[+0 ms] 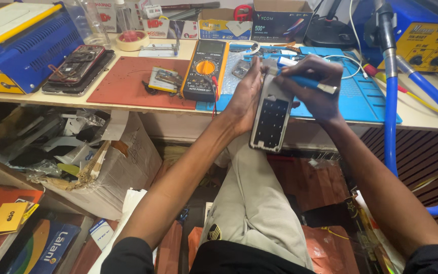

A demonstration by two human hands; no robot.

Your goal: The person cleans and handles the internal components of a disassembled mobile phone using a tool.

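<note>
My left hand (244,96) grips the left edge of an opened phone frame (270,119), a silver rectangular shell with a dark inner panel, held upright over the bench edge. My right hand (313,83) is closed on a blue-handled tool (305,81) with a pale flat end, its working end pressed at the top of the phone frame. The tool's tip is hidden behind my fingers and the frame. Both hands hover above a blue work mat (366,96) on the bench.
A yellow-and-black multimeter (205,68) lies left of my hands beside a red mat (128,81) carrying a small circuit board (162,79). A dismantled phone (77,68) and blue machine (21,43) stand far left. A blue hose (391,116) hangs at right. Cartons crowd the floor.
</note>
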